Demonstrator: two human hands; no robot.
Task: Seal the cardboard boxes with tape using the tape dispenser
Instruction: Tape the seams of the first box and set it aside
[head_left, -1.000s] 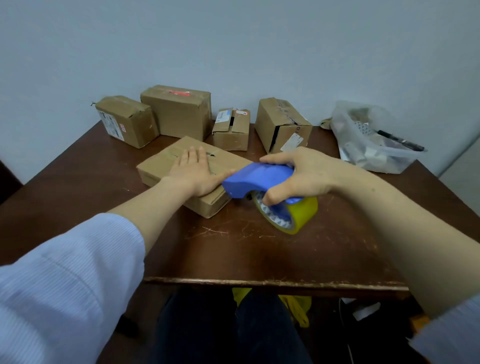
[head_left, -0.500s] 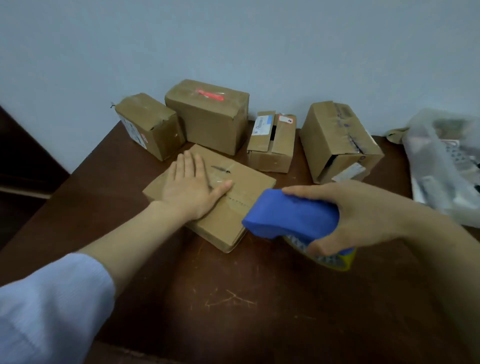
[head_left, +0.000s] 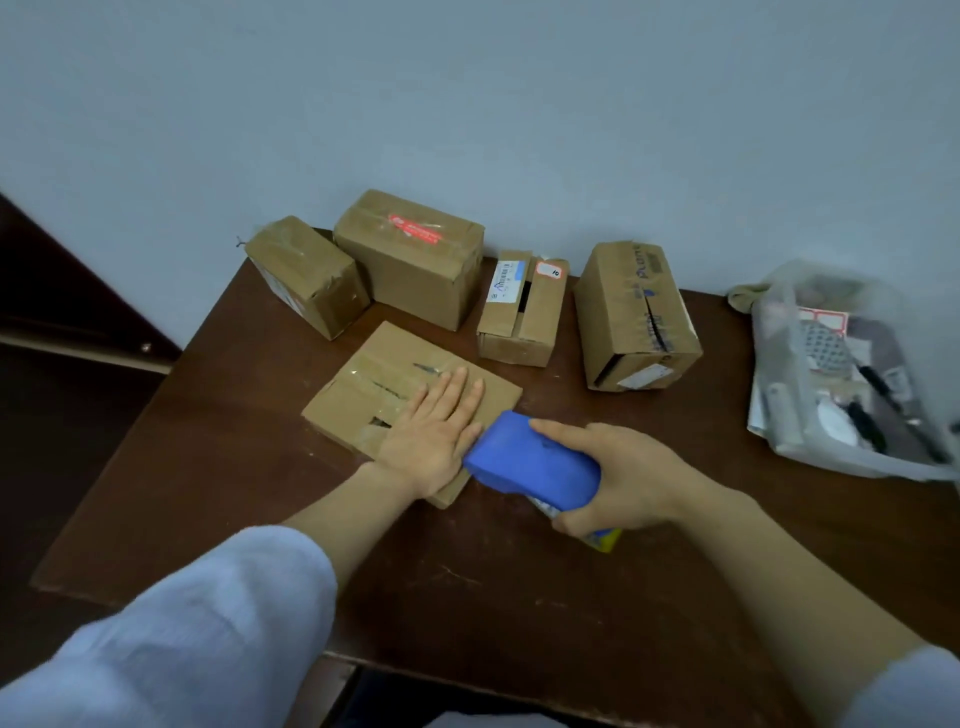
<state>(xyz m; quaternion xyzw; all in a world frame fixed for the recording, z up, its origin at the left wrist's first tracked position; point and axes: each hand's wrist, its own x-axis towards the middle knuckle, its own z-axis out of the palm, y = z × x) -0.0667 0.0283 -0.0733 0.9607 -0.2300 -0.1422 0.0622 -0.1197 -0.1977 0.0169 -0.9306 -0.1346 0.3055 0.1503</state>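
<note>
My left hand (head_left: 435, 442) lies flat with straight fingers, pressing on the flat cardboard box (head_left: 363, 389) at the centre of the frame. My right hand (head_left: 626, 480) grips the blue tape dispenser (head_left: 535, 467), whose front end is at that box's right edge, just beside my left hand. Four other boxes (head_left: 415, 260) stand behind it on the brown surface (head_left: 467, 597).

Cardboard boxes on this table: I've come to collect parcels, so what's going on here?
A person is taping boxes shut at a dark brown wooden table. Their left hand lies flat on a flat brown cardboard box, pinning it down. Their right hand grips a blue plastic tape dispenser, its nose at that box's near right edge, beside the left hand. Behind, a small brown cardboard box with a gap between its top flaps stands nearer the wall.
</note>
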